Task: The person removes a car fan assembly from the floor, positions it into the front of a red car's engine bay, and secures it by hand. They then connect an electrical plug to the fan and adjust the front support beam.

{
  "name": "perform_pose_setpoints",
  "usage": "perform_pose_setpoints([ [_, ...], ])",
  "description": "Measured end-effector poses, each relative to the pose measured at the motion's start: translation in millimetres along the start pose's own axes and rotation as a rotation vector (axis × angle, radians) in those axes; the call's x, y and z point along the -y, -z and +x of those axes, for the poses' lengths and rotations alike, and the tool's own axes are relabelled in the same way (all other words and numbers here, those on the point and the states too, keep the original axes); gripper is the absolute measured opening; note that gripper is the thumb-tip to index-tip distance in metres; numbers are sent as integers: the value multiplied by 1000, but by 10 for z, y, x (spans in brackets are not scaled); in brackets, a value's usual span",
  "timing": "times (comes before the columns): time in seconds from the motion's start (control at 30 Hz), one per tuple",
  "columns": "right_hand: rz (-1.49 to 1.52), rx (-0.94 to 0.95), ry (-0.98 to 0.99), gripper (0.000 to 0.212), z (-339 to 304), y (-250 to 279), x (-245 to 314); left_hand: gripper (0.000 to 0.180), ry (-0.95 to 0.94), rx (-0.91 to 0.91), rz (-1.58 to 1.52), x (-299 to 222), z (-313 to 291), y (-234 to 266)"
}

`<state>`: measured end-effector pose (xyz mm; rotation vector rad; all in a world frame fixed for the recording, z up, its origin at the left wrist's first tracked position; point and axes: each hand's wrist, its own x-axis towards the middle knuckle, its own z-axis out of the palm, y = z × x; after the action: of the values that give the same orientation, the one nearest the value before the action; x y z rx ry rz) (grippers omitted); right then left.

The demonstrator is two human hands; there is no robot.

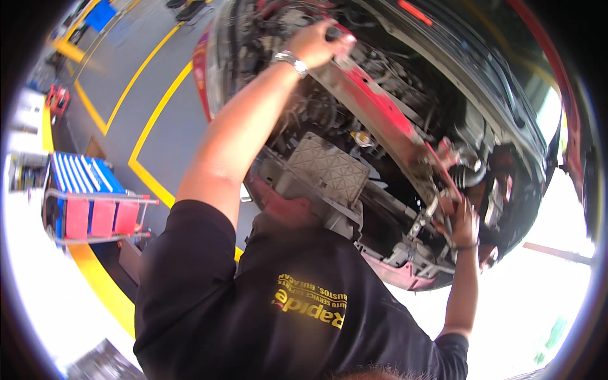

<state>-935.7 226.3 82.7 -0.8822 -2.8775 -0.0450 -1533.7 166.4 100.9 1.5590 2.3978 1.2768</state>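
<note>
Across the front of an open engine bay lies a long red crossbar (379, 101), its paint worn to dull grey in places. My left hand (320, 43), with a metal-banded watch at the wrist, is closed on the bar's far left end. At the opposite end, my right hand (462, 223) has its fingers wrapped round the bar near a metal latch or bracket (421, 221). Below the bar is a grey ribbed plastic panel (329, 168). A cap with a yellow label (361, 138) shows between panel and bar. Whether the bar is bolted down I cannot tell.
The red car's bumper (399, 272) curves along the near side, close to my body. The raised hood (557, 76) stands at the right. A blue tool cart with red bins (95, 202) is at the left, beside yellow floor lines (149, 136).
</note>
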Motion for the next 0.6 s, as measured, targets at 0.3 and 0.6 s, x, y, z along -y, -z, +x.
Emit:
perform_pose_setpoints([
  [0.3,-179,224,-157,102,818,197,-315,63,-125,-108,-56,348,633,-313],
  [0.6,-209,95,-3,95,935,-149,-549,52,-117,-248,-211,637,370,-648],
])
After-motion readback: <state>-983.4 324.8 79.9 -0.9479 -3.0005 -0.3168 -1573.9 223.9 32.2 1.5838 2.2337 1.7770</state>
